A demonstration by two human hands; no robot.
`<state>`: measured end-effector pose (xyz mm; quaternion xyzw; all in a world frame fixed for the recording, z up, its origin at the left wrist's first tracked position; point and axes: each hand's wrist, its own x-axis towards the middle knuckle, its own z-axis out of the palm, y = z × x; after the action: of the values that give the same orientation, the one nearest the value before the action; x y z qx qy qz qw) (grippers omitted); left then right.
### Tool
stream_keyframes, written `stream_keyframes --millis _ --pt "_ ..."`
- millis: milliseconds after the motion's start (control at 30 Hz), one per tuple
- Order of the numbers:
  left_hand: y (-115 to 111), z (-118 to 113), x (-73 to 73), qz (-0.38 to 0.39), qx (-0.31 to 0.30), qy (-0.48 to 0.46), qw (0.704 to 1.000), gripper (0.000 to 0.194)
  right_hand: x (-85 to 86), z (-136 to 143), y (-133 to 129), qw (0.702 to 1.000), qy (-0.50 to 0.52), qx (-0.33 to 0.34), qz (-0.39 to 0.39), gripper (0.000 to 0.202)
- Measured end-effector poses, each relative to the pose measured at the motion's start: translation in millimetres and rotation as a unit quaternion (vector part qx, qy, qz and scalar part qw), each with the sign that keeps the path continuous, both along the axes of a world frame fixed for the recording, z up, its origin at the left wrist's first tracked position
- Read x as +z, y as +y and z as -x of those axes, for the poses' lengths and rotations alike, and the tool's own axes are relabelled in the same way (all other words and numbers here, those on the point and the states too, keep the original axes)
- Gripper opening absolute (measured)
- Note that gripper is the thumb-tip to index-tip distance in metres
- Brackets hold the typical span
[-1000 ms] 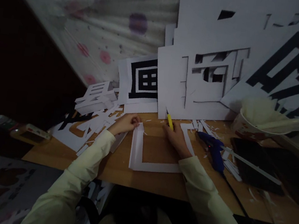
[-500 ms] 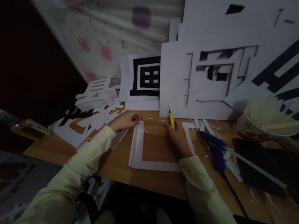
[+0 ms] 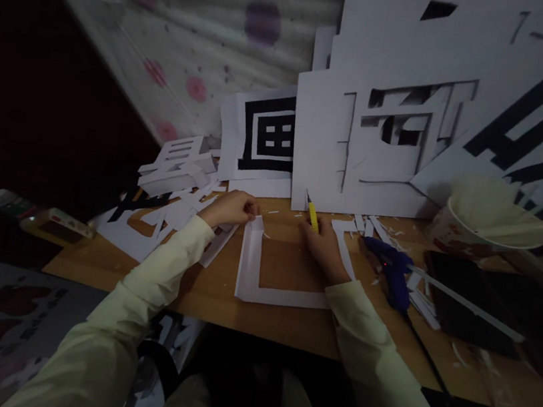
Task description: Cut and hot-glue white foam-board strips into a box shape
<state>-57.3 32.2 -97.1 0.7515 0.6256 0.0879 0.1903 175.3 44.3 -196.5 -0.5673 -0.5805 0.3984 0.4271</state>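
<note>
A white paper frame piece [image 3: 251, 264] lies on the wooden table [image 3: 217, 304] between my hands, with a raised strip along its left side. My left hand [image 3: 234, 210] is at the top left corner of that piece, its fingers pressed together; whatever they may pinch is too small to make out. In my right hand [image 3: 322, 246] is a yellow craft knife [image 3: 312, 215], its blade pointing up and away from me. That hand rests over the right side of the frame piece and hides part of it.
A blue glue gun [image 3: 393, 271] with its cord lies at the right, near dark flat objects and a bowl [image 3: 469, 231]. Paper scraps [image 3: 173, 217] and a bottle [image 3: 53, 225] are at the left. White boards [image 3: 318, 136] and a printed sheet [image 3: 268, 136] stand behind.
The camera view has shifted slightly. My left hand has turned a little at the corner of the paper piece, its back more raised. My right hand keeps its hold on the knife.
</note>
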Motion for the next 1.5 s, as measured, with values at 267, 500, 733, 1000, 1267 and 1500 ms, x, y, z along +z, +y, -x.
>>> stream_keyframes --millis 267,500,733,1000,1267,1500 --pt "8 -9 16.6 0.01 -0.032 0.074 0.997 0.018 4.0 1 -1 1.0 -0.007 0.005 -0.002 0.033" --pt "13 -14 20.8 0.004 -0.063 0.116 0.991 0.018 3.7 1 -1 1.0 -0.017 0.007 -0.003 0.033" --pt "17 -9 15.3 -0.003 -0.073 0.122 0.99 0.017 4.9 2 -3 0.999 -0.045 0.01 -0.017 0.037" --pt "19 -8 13.7 -0.003 -0.08 0.107 0.991 0.016 14.1 1 -12 0.988 -0.134 0.034 -0.073 0.038" --pt "20 -12 20.1 0.011 -0.079 0.098 0.992 0.017 11.6 3 -20 0.938 -0.296 0.092 -0.153 0.038" --pt "19 -13 21.0 0.013 -0.099 0.123 0.987 0.016 9.0 3 -19 0.913 -0.363 0.097 -0.159 0.035"
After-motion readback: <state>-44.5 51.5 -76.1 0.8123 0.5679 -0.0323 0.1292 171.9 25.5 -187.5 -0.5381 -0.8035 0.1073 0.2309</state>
